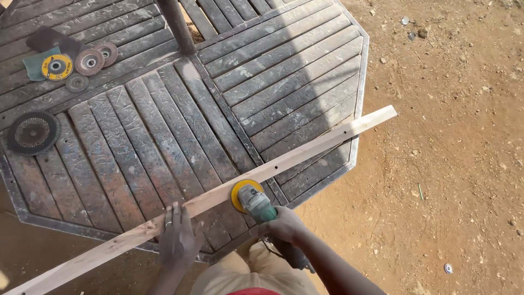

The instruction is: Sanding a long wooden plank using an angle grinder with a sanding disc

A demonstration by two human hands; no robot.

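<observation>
Octagonal slatted table (136,147), weathered, taken as landmark. Long pale wooden batten (284,161) laid diagonally across its near edge, both ends overhanging; judged light, stiff, splintery, best pinned flat mid-length. Left hand (177,240) pressed flat on batten, fingers spread. Right hand (284,225) clamped on green angle grinder (256,203), yellow disc against batten. Spare discs (76,61) at table's far left; one yellow-labelled.

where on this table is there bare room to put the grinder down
The widest bare patch is the table middle, between the large black disc and the plank. The far right slats above the plank are bare too. The far left corner is crowded with small discs. The near edge is taken by the plank, both hands and the grinder.
</observation>
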